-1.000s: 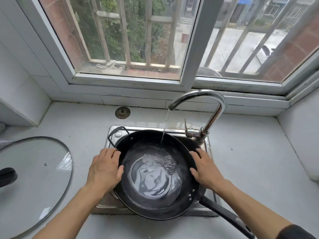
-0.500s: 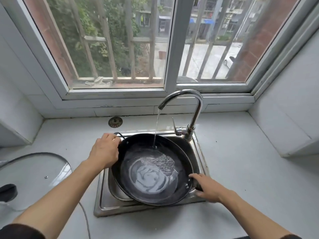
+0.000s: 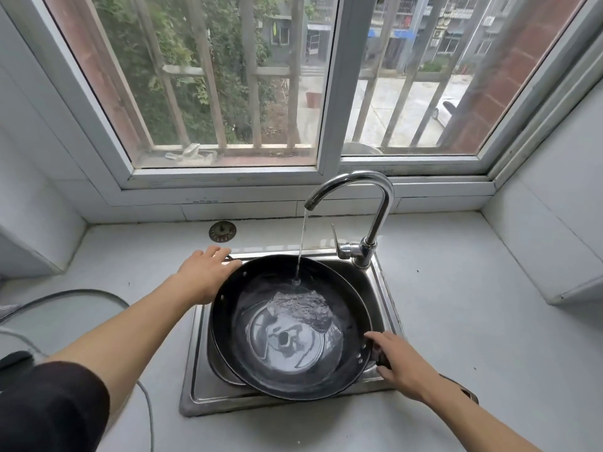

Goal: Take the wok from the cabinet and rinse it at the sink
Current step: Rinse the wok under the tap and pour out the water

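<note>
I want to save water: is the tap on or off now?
On. A thin stream falls from the faucet spout into the wok, where water is pooling and rippling.

Your right hand (image 3: 399,363) covers the wok (image 3: 287,327)'s long handle, so you cannot see it. Your left hand (image 3: 205,272) hides the small loop handle. The glass lid (image 3: 65,296) on the surface (image 3: 456,321) runs off the left edge.
</note>
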The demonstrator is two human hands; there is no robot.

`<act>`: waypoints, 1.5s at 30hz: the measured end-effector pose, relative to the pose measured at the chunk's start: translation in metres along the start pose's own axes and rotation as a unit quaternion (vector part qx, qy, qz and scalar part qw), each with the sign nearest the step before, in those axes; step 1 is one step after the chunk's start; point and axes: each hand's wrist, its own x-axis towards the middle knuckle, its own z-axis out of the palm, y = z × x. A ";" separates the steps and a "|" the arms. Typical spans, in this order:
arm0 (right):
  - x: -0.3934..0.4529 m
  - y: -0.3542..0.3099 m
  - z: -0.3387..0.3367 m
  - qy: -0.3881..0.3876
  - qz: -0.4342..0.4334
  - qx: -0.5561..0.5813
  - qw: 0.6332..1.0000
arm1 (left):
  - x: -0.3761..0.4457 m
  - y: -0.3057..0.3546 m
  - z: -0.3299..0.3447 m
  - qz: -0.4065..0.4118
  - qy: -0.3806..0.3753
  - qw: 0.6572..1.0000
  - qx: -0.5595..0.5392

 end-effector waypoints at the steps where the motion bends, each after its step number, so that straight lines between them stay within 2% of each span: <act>1: 0.000 0.001 0.002 0.008 -0.004 0.002 1.000 | 0.006 -0.001 0.002 0.009 -0.009 1.000 0.016; 9: -0.001 0.000 0.002 0.034 -0.012 0.022 0.999 | 0.045 -0.011 0.021 0.080 -0.070 0.993 0.049; 15: 0.001 0.001 0.007 0.029 0.004 0.018 0.999 | 0.063 -0.017 0.025 0.134 -0.062 0.989 0.014; 20: 0.000 0.001 0.010 0.040 0.002 0.030 0.999 | 0.070 -0.021 0.026 0.147 -0.065 0.987 0.000; 25: 0.006 0.010 -0.007 0.100 -0.006 -0.005 0.995 | 0.061 -0.017 0.045 0.144 -0.019 0.987 -0.062; 32: 0.006 0.017 -0.042 0.127 -0.044 -0.070 0.988 | 0.040 -0.007 0.072 0.133 0.096 0.978 -0.129; 41: -0.001 0.016 -0.072 0.160 -0.072 -0.103 0.979 | 0.031 0.006 0.076 0.122 0.152 0.967 -0.163; 45: -0.008 0.019 -0.093 0.174 -0.087 -0.128 0.972 | 0.041 0.017 0.073 0.123 0.147 0.969 -0.154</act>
